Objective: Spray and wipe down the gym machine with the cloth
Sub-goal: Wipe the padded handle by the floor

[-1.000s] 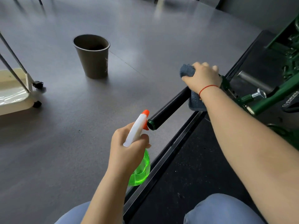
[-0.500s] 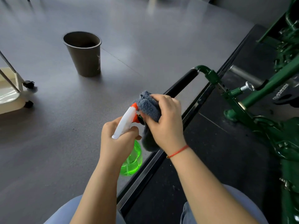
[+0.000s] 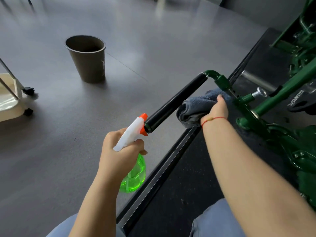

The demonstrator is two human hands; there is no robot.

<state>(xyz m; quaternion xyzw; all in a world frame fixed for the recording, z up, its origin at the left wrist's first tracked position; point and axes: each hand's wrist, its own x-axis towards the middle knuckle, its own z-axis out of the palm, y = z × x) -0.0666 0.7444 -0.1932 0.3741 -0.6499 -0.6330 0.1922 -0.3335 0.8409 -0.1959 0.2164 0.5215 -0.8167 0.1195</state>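
On the head view, looking down past the person's own forearms, both hands are at work beside a green gym machine.

The left hand holds a spray bottle. Its fingers are curled tightly round the neck, just under the white trigger head. The clear green body hangs below those fingers, and the orange nozzle points up and away from them. The nozzle tip sits right at the near end of a black handgrip.

The handgrip runs diagonally away from the left fingers, up and to the right, and joins a green elbow of the machine frame.

The right hand grips a bunched grey-blue cloth. The thumb lies on top, and the other fingers are tucked under the folds and hidden. The cloth bulges out to the left of that hand, low against the far half of the handgrip. Whether it actually touches the grip cannot be told. A thin red string circles the right wrist.

Beneath both forearms lies a black mat, and the machine stands on it. Blue-trousered knees show at the bottom edge.

Well beyond the left fingers, a dark bin stands upright on the grey floor. Far to their left is the corner of a cream wheeled cart.
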